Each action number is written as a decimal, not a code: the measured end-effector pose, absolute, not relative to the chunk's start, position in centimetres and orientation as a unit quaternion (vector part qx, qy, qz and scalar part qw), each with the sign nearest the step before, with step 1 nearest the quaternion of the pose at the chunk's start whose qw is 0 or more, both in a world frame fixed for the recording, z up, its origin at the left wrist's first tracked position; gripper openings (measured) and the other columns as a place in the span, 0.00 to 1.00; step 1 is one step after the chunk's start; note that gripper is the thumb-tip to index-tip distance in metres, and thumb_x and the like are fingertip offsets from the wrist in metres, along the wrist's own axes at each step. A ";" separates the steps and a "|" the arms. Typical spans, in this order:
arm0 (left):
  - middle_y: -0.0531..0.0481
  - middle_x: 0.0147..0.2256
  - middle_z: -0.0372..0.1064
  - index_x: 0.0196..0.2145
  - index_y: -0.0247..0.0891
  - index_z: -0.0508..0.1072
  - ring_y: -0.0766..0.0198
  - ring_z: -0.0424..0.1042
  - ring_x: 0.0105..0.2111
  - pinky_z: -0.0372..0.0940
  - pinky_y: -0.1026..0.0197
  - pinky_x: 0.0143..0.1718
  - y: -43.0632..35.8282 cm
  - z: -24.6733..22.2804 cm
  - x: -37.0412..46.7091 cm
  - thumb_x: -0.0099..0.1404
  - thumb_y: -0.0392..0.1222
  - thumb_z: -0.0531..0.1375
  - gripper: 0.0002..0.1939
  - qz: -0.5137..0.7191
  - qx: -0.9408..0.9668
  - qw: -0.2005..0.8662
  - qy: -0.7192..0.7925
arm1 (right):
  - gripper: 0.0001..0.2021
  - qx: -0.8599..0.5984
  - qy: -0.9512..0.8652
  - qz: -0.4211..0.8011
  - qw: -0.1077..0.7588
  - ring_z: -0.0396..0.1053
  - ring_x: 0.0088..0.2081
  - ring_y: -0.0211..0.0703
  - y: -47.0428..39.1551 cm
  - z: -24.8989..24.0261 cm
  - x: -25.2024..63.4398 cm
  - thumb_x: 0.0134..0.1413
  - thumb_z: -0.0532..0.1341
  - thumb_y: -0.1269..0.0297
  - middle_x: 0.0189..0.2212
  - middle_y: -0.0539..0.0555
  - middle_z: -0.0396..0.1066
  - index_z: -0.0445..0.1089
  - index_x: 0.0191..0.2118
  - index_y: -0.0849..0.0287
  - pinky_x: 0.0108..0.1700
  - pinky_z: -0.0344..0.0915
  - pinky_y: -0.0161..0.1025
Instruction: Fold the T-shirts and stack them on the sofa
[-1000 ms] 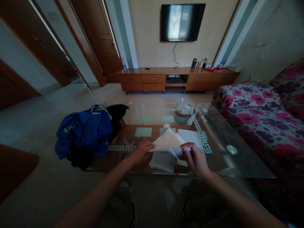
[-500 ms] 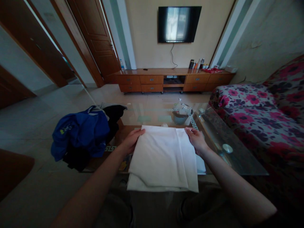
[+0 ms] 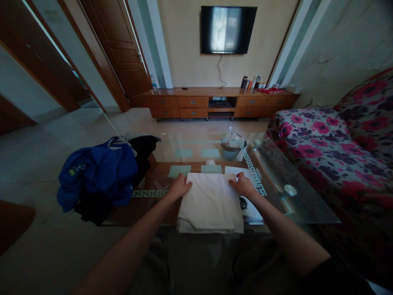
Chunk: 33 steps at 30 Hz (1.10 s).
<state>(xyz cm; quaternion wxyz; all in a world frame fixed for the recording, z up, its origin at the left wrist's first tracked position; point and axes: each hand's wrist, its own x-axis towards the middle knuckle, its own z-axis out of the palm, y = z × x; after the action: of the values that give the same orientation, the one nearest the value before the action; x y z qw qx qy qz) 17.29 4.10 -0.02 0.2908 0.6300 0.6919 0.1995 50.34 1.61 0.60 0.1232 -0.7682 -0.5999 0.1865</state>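
Folded white cloth (image 3: 210,205) lies over the near edge of the glass tabletop (image 3: 310,211). Hands well apart: left hand (image 3: 181,185) and right hand (image 3: 241,185) each pinch 1 far corner. Judgement on handling: equal tension at the 2 corners should keep the far edge straight; the lower layers, poking out at the near side, would benefit from squaring. Hidden: fingertips beneath the cloth. Resting or hovering: cannot tell. Black round object (image 3: 243,203) beside it, partly covered, unidentified.
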 end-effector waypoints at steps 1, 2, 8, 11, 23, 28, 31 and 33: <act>0.38 0.39 0.76 0.39 0.36 0.72 0.48 0.75 0.42 0.64 0.55 0.43 3.8 0.0 17.3 0.59 0.44 0.66 0.13 0.184 0.644 0.276 0.689 | 0.23 -0.773 -0.597 0.194 0.098 0.74 0.45 0.56 1.3 0.6 50.6 0.60 0.61 0.51 0.44 0.69 0.76 0.68 0.52 0.67 0.42 0.64 0.42; 0.37 0.39 0.76 0.37 0.36 0.73 0.47 0.75 0.43 0.63 0.55 0.43 3.4 0.1 17.3 0.59 0.44 0.66 0.11 0.170 0.656 0.264 0.686 | 0.22 -0.773 -0.595 0.203 0.084 0.75 0.43 0.56 1.1 0.5 50.7 0.61 0.61 0.49 0.41 0.68 0.77 0.71 0.48 0.66 0.40 0.64 0.41; 0.41 0.37 0.77 0.35 0.38 0.73 0.54 0.75 0.39 0.62 0.59 0.39 2.4 0.2 17.2 0.64 0.44 0.63 0.07 0.140 0.709 0.224 0.654 | 0.16 -0.743 -0.630 0.198 0.108 0.74 0.36 0.48 0.4 0.4 50.9 0.61 0.61 0.51 0.31 0.59 0.77 0.72 0.30 0.59 0.33 0.57 0.38; 0.46 0.35 0.76 0.36 0.38 0.72 0.60 0.73 0.35 0.61 0.61 0.37 2.6 0.5 16.9 0.69 0.45 0.59 0.08 0.163 0.717 0.211 0.644 | 0.14 -0.733 -0.639 0.178 0.152 0.72 0.35 0.44 0.6 0.4 50.8 0.65 0.58 0.55 0.32 0.56 0.77 0.72 0.35 0.58 0.34 0.56 0.36; 0.47 0.30 0.75 0.26 0.40 0.71 0.58 0.74 0.32 0.59 0.60 0.34 0.6 1.3 16.1 0.64 0.48 0.63 0.12 0.097 0.744 0.183 0.636 | 0.12 -0.713 -0.669 0.177 0.114 0.72 0.37 0.45 -0.7 0.6 49.8 0.61 0.61 0.53 0.35 0.57 0.76 0.71 0.37 0.57 0.37 0.59 0.37; 0.42 0.34 0.77 0.32 0.39 0.73 0.55 0.75 0.35 0.61 0.59 0.36 -0.1 1.1 16.8 0.67 0.54 0.59 0.16 0.076 0.736 0.139 0.658 | 0.17 -0.741 -0.645 0.172 0.070 0.74 0.45 0.52 -1.2 0.8 48.9 0.62 0.59 0.49 0.42 0.62 0.76 0.69 0.45 0.59 0.43 0.63 0.41; 0.41 0.35 0.77 0.37 0.39 0.74 0.54 0.76 0.37 0.63 0.59 0.37 0.2 1.1 17.1 0.71 0.54 0.55 0.16 0.070 0.719 0.137 0.678 | 0.23 -0.781 -0.602 0.161 0.048 0.74 0.47 0.58 -1.2 1.1 48.8 0.64 0.56 0.47 0.45 0.68 0.75 0.65 0.53 0.63 0.45 0.65 0.46; 0.40 0.36 0.77 0.39 0.39 0.74 0.54 0.77 0.37 0.63 0.58 0.38 0.5 1.0 17.3 0.72 0.51 0.53 0.15 0.076 0.713 0.135 0.684 | 0.24 -0.791 -0.588 0.166 0.041 0.74 0.48 0.60 -1.2 1.4 48.8 0.67 0.53 0.47 0.46 0.70 0.74 0.64 0.54 0.63 0.46 0.66 0.48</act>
<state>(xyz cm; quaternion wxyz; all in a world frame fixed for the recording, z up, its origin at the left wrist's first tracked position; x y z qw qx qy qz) 17.30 0.46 0.99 0.1349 0.7132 0.6836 0.0763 48.80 -1.23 1.39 0.0413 -0.7906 -0.5880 0.1661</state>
